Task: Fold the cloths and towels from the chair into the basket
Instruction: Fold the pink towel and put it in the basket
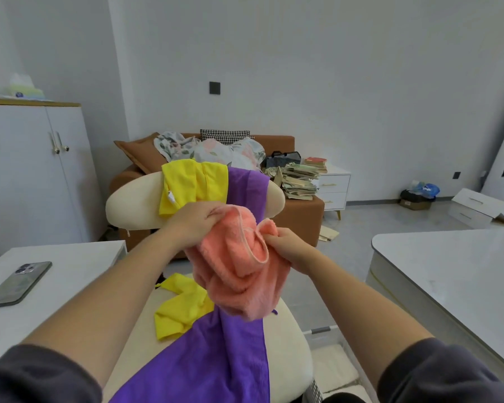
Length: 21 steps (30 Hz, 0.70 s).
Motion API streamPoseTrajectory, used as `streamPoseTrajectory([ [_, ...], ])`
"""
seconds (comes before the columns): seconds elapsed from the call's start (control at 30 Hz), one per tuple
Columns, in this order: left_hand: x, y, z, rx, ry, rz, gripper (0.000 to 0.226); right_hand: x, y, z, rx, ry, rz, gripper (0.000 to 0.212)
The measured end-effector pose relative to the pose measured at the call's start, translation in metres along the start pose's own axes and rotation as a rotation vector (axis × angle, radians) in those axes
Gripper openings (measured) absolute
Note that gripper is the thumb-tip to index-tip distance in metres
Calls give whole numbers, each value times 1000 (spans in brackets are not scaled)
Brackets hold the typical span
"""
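coral terry towel (239, 266) bunched between two hands, up off the chair (128, 207).

from the head view: the left hand (198, 225) has its grip closed round a fistful of the towel's upper edge. the right hand (285, 248) pinches a hemmed corner close by, so the rest hangs in a loose lump over the seat. it looks light, thick and floppy, nothing to break and not slippery. i'd say it wants taking by two corners along the piped hem and shaking flat before any fold. a purple cloth (216, 359) drapes from the backrest down across the seat, a yellow cloth (192, 184) hangs on the backrest beside it, and a yellow piece (181, 303) lies on the seat. the basket (322, 330) sits low, just right of the chair, with something pale in it.
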State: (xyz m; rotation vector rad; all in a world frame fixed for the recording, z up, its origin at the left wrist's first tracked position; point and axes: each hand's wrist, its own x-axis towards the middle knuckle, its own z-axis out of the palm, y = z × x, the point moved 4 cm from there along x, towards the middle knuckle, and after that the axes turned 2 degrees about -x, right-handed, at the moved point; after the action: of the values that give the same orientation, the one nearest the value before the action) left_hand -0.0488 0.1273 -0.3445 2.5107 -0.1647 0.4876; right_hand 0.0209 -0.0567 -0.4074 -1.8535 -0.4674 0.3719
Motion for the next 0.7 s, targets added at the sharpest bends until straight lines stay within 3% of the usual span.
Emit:
streamPoseTrajectory([
  [0.2,14,28,-59,559,180,-40,50,-9,-54,-53,-269,230,-106,23],
  [0.3,11,45,-87,708,237,2,50,-18,-88,-87,-480,431,-154,36],
  [0.5,16,74,-133,649,541,51,41,-32,-151,-123,-626,704,-263,29],
  [0.63,16,62,-147,643,582,-202,47,-40,-160,-135,-699,781,-164,28],
  [0.7,16,49,-150,467,570,-361,43,-44,-161,-137,-608,757,-127,30],
])
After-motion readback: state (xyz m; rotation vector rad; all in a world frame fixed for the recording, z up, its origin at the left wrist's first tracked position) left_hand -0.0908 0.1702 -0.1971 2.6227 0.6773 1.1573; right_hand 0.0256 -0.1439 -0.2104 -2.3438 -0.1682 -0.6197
